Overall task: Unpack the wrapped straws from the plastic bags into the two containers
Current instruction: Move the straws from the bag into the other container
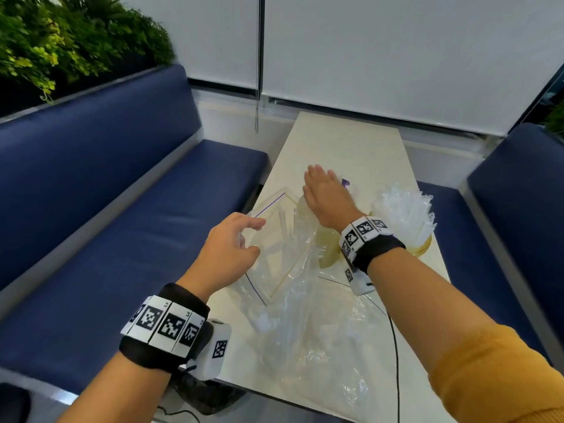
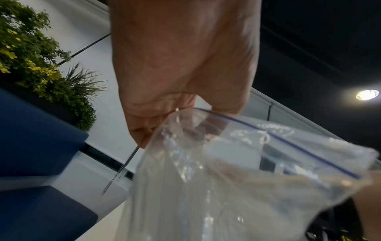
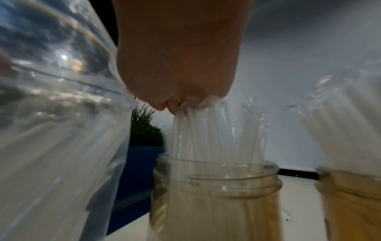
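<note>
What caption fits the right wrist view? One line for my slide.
Right hand lowers wrapped straws into a clear jar.

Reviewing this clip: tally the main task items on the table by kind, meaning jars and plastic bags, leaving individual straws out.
Jars: 2, near jar and far jar, both holding wrapped straws.
Plastic bags: 2, held bag and flat bag.
Total: 4.

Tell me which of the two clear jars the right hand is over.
The clear jar nearer the zip bag: the right hand sits on its straw tips. The other jar, on its far side from the bag, stands untouched, packed with straws.
</note>
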`<state>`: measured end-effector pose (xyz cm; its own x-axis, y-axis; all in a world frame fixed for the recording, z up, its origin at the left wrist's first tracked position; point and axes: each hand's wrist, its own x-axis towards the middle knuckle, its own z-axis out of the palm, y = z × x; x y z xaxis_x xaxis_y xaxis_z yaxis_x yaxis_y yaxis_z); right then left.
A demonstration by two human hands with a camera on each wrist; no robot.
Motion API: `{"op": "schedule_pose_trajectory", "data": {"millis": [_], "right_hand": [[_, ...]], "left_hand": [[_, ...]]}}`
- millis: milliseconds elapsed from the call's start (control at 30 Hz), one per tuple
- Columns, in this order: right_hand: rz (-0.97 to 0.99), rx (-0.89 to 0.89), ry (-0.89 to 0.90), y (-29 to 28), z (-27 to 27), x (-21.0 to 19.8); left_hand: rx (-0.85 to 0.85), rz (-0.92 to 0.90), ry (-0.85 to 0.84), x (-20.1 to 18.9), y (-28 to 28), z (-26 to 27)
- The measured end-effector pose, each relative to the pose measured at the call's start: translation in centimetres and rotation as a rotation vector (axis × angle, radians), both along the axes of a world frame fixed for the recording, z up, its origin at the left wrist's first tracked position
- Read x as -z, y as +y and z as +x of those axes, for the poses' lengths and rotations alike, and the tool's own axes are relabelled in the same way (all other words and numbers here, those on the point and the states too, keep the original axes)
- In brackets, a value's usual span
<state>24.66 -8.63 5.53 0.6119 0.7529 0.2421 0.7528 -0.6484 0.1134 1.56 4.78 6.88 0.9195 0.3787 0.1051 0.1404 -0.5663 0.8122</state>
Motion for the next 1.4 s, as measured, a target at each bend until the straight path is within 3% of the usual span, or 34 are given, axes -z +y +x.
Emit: {"op": "schedule_pose_trajectory", "data": {"millis": [67, 133, 300, 400, 500, 567, 667, 767, 967, 1400], "right_hand": [[0.232, 0.045, 0.013, -0.7, 0.4, -0.8], [0.303, 0.103, -0.026, -1.7, 0.9, -1.0], [0.056, 0.16, 0.191, -3.4, 1.4, -0.7], [0.285, 0.136, 0.07, -2.9, 0.4, -3.0], [0.462, -0.028, 0.028, -1.3, -3.4, -6.3], [0.241, -0.117, 0.208, -0.3, -6.9, -7.8], [-0.204, -0.079, 0.444, 0.8, -10.4, -6.4], [-0.305, -0.1, 0.516, 1.3, -11.6, -4.1], [-0.249, -0.226, 0.775, 1.3, -12.5, -1.8], [0.011, -0.261, 0.898, 0.5, -13.7, 0.6]], "left_hand": [[0.021, 0.013, 0.022, -0.3, 0.0, -0.2], [0.033, 0.027, 0.027, -0.4, -0.1, -0.3], [0.047, 0.034, 0.028, -0.3, -0.2, -0.3], [0.059, 0.025, 0.022, -0.3, -0.3, -0.2], [0.083, -0.02, 0.025, -0.2, -0.1, 0.1], [0.097, -0.052, 0.035, 0.0, 0.3, 0.2], [0.115, -0.149, 0.024, 0.1, 0.7, 0.1], [0.144, -0.226, -0.004, 0.2, 0.5, -0.3], [0.12, -0.361, -0.072, 1.1, 0.2, -0.5], [-0.022, -0.541, -0.145, 1.5, 0.1, -0.4]]}}
